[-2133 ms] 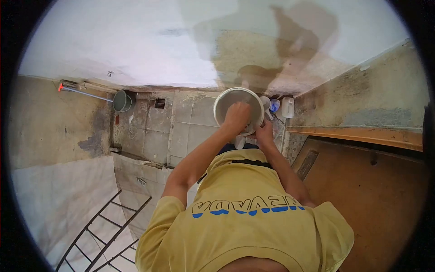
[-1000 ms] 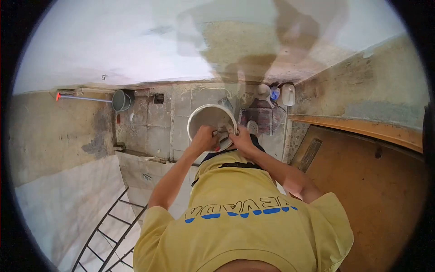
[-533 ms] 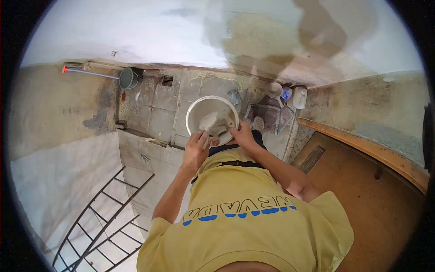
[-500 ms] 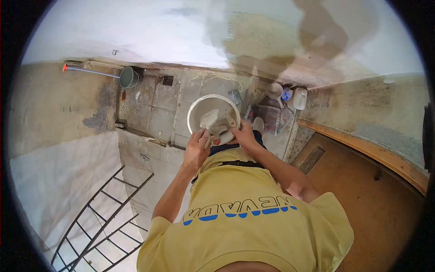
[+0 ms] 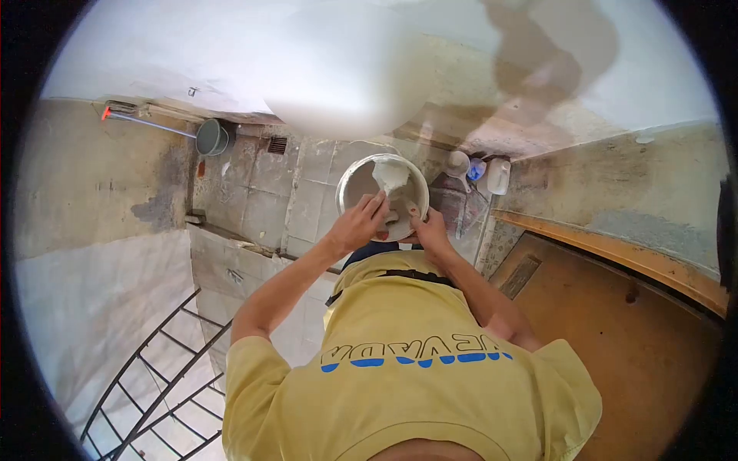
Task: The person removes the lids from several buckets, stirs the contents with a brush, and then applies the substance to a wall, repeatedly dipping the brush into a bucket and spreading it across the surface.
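Note:
A white bucket [image 5: 344, 192] with pale, wet filler inside hangs in front of my body, tipped so that its inside faces me. My left hand [image 5: 360, 224] is closed on a putty knife [image 5: 392, 175], whose blade is coated with white filler and sits inside the bucket. Most of its handle is hidden by my fingers. My right hand [image 5: 432, 232] grips the bucket's near right rim, thumb over the edge. More filler and a small red spot show low inside the bucket, beneath my left fingers.
A grey bucket [image 5: 214, 138] and a long-handled tool with an orange end [image 5: 150, 121] are at left. A white jug [image 5: 499, 177] and a dipper [image 5: 458, 164] stand at right. Nearby are a black metal ladder-like frame [image 5: 165, 392] and a brown door [image 5: 615, 330].
The bucket has shifted right and tipped more towards me. My left hand has moved further over it, and the filler-coated blade now lies higher, near the far rim.

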Demonstrator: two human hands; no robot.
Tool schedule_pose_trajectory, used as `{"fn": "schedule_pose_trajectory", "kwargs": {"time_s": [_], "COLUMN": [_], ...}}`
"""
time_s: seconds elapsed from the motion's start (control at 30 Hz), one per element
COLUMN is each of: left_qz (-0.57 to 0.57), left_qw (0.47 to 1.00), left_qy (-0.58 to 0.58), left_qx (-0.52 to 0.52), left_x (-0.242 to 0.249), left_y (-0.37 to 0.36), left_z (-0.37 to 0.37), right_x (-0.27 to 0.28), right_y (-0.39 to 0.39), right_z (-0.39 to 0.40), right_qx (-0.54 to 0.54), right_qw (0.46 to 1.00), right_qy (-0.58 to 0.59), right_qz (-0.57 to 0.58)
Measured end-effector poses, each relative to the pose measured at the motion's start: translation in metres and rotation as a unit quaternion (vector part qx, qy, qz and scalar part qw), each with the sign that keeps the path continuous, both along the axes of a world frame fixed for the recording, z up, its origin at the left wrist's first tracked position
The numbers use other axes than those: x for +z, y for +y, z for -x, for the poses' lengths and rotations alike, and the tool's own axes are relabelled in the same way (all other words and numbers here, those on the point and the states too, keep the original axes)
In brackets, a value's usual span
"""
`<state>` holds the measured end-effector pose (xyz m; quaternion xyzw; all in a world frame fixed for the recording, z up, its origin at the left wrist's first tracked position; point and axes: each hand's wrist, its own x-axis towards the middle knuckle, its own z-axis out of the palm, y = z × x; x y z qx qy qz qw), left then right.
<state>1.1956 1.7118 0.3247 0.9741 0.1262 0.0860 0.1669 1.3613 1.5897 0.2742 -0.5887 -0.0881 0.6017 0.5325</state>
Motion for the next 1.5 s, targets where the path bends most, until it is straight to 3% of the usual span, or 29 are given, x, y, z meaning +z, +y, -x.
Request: {"fn": "schedule_pose_trajectory", "kwargs": {"time_s": [0.13, 0.33, 0.47, 0.53, 0.73, 0.8, 0.83, 0.87, 0.9, 0.93, 1.0, 1.03, 1.1, 1.23, 1.3, 1.43, 1.5], "left_qz": [-0.039, -0.048, -0.016, -0.014, -0.006, 0.134, 0.131, 0.298, 0.448, 0.446, 0.531, 0.529, 0.572, 0.585, 0.559, 0.559, 0.494], "left_qw": [0.999, 0.996, 0.995, 0.994, 0.978, 0.924, 0.923, 0.818, 0.666, 0.665, 0.547, 0.546, 0.494, 0.478, 0.502, 0.494, 0.575], "left_qy": [-0.006, -0.061, -0.088, -0.1, -0.2, -0.253, -0.255, -0.334, -0.396, -0.4, -0.47, -0.474, -0.488, -0.502, -0.492, -0.506, -0.468], "left_qx": [-0.036, 0.039, 0.041, 0.047, 0.056, 0.253, 0.257, 0.363, 0.446, 0.446, 0.444, 0.444, 0.437, 0.422, 0.44, 0.432, 0.454], "left_x": [0.009, 0.006, 0.007, 0.007, 0.004, 0.006, 0.001, -0.008, -0.008, -0.007, -0.006, -0.009, -0.015, -0.016, -0.018, -0.016, -0.014], "left_y": [0.011, 0.019, 0.011, 0.007, -0.009, -0.014, -0.013, -0.008, -0.002, 0.0, 0.004, 0.006, 0.007, 0.006, 0.005, 0.006, 0.005], "left_z": [-0.017, -0.039, -0.021, -0.005, 0.011, 0.003, -0.002, -0.009, -0.014, -0.015, -0.017, -0.018, -0.017, -0.022, -0.025, -0.026, -0.028], "right_x": [0.01, 0.026, 0.024, 0.02, 0.024, 0.022, 0.019, 0.017, 0.017, 0.016, 0.019, 0.021, 0.019, 0.017, 0.016, 0.018, 0.025], "right_y": [-0.001, 0.021, 0.028, 0.03, 0.031, 0.033, 0.034, 0.035, 0.037, 0.038, 0.04, 0.04, 0.04, 0.04, 0.04, 0.04, 0.04], "right_z": [-0.007, -0.026, -0.028, -0.031, -0.038, -0.039, -0.039, -0.04, -0.041, -0.043, -0.046, -0.047, -0.048, -0.052, -0.053, -0.06, -0.059], "right_qx": [-0.003, -0.031, -0.037, -0.083, -0.084, -0.076, -0.073, -0.07, -0.075, -0.08, -0.076, -0.074, -0.075, -0.068, -0.074, -0.075, -0.075], "right_qw": [0.999, 0.998, 0.998, 0.995, 0.996, 0.997, 0.997, 0.997, 0.997, 0.996, 0.997, 0.997, 0.997, 0.997, 0.997, 0.997, 0.997], "right_qy": [-0.033, -0.031, -0.049, 0.035, 0.0, -0.01, -0.018, -0.019, -0.016, -0.014, -0.008, 0.0, 0.009, 0.013, 0.018, 0.012, 0.0], "right_qz": [-0.018, -0.035, -0.026, -0.035, -0.021, -0.026, -0.028, -0.031, -0.025, -0.018, -0.012, -0.003, -0.022, -0.03, -0.033, -0.025, -0.016]}}
